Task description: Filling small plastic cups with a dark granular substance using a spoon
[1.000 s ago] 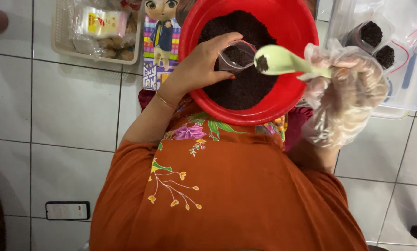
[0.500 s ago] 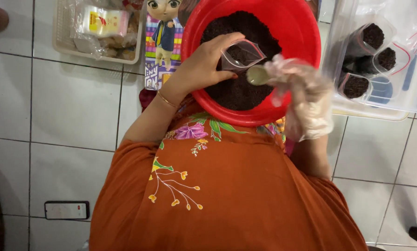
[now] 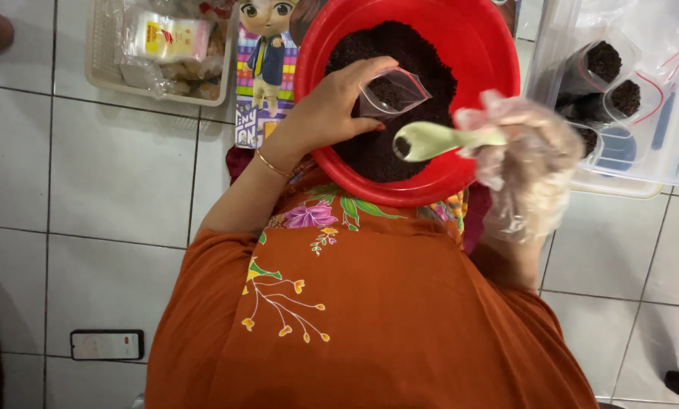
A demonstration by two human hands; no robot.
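Note:
A red bowl point(image 3: 476, 45) full of dark crumbly powder rests in front of my lap. My left hand point(image 3: 332, 110) holds a small clear plastic bag point(image 3: 392, 91) open over the powder; some powder lies inside the bag. My right hand point(image 3: 525, 163), in a thin clear plastic glove, grips a pale green spoon point(image 3: 430, 140). The spoon's bowl hangs just below the bag's mouth with a little dark powder on it. A thin gold bracelet point(image 3: 271, 164) circles my left wrist.
A clear plastic tub point(image 3: 635, 163) at the right holds several filled bags of dark powder. A cream basket point(image 3: 120, 79) with packets stands at the upper left beside a colourful cartoon box point(image 3: 260, 76). A phone point(image 3: 106, 344) lies on the white tiled floor.
The spoon went from beside the bag to its mouth and has now drawn back down and right, nearly empty. My left hand kept the bag in place.

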